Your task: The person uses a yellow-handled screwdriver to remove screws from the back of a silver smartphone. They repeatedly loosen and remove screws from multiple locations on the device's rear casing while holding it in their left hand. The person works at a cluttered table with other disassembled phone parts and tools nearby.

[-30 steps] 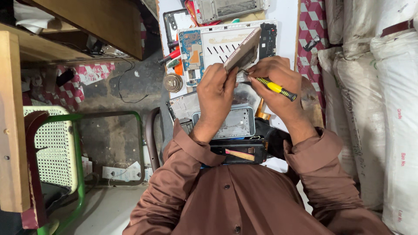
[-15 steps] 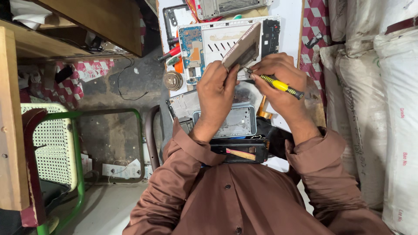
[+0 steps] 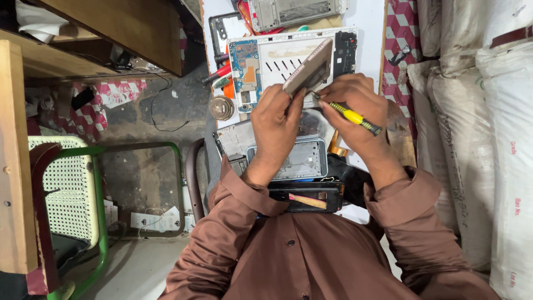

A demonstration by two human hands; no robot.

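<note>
My left hand (image 3: 276,114) grips a slim beige phone body (image 3: 311,68), held tilted on edge above the white table (image 3: 371,20). My right hand (image 3: 351,100) holds a small screwdriver with a yellow handle (image 3: 355,118); its tip meets the phone's lower edge between my two hands. Under the phone lies an opened white tablet shell (image 3: 277,58) with a blue circuit board (image 3: 245,61). Closer to me rest a phone frame with a shiny back (image 3: 302,158) and a dark phone (image 3: 304,198) near my brown shirt.
More phone frames (image 3: 294,11) and red tools (image 3: 219,73) lie at the table's far end. White sacks (image 3: 488,111) stand stacked on the right. A green-framed chair (image 3: 72,183) and wooden shelf (image 3: 111,28) are on the left. A round tape roll (image 3: 222,107) sits at the table's edge.
Both hands with the phone and screwdriver stay in nearly the same place; the phone's tilt and the screwdriver's angle shift slightly.
</note>
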